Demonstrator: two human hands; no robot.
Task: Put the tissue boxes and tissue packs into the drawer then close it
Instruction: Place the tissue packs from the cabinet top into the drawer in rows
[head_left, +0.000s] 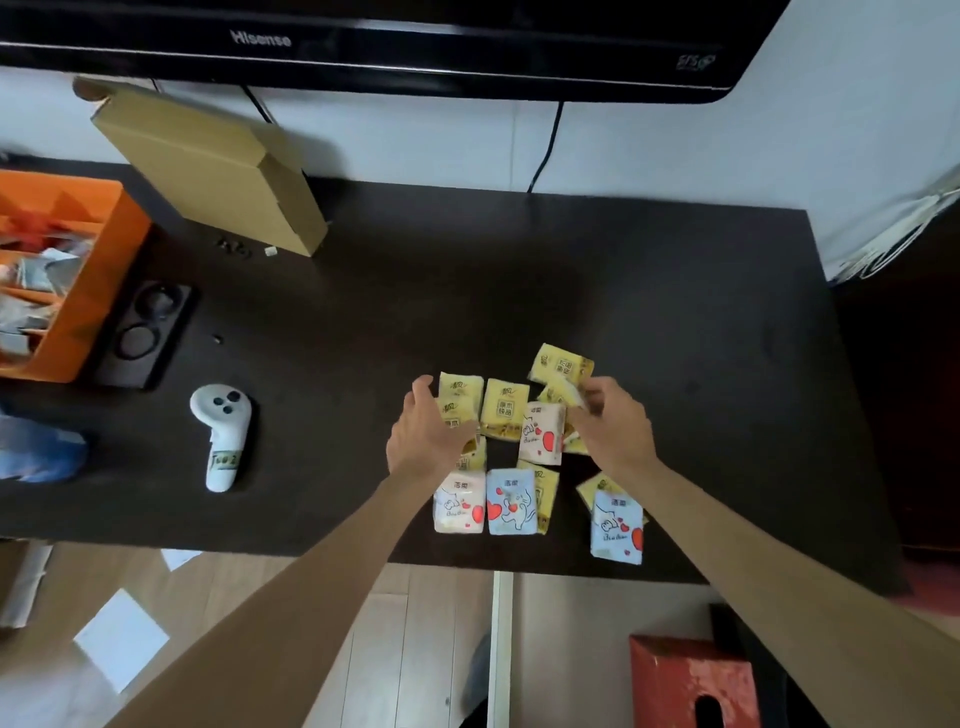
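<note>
Several small tissue packs lie clustered on the dark table (623, 291): yellow packs (505, 408), a pink pack with hearts (543, 434), another pink pack (460, 503), and two blue packs (511, 501) (616, 527) near the front edge. My left hand (428, 434) hovers over the left yellow packs, fingers spread, holding nothing that I can see. My right hand (610, 423) has its fingers curled on a yellow pack (563, 391) at the cluster's right side. A red tissue box (693, 680) stands below the table at bottom right. No drawer is visible.
A white controller (222, 436) lies left of the packs. Further left are a black two-ring tray (143, 335) and an orange organiser (62, 275). A cardboard box (213, 166) leans at the back under the television (415, 41). Papers lie on the wooden floor.
</note>
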